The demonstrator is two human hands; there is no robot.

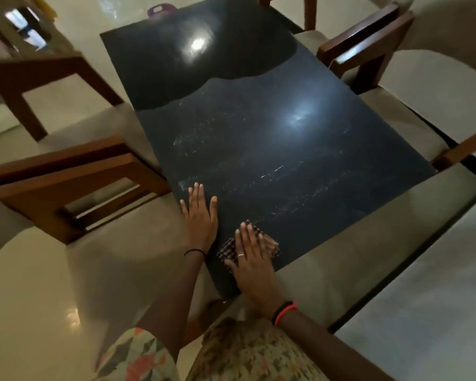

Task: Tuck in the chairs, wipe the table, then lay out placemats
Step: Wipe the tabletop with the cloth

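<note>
A long black glossy table (259,127) runs away from me, with faint streaks and two light reflections on it. My right hand (252,259) lies flat on a folded checked cloth (270,243), pressing it onto the table's near corner. My left hand (199,215) rests flat on the table's left edge, fingers spread, holding nothing. Wooden chairs with pale cushions stand along both sides: one at the near left (66,193), one at the far left (39,78), one at the right (382,50).
A purple object (161,9) lies on the floor beyond the table's far end. Pale glossy floor tiles (39,298) surround the table. Another chair's cushion (410,270) fills the near right. My patterned clothing (231,353) shows at the bottom.
</note>
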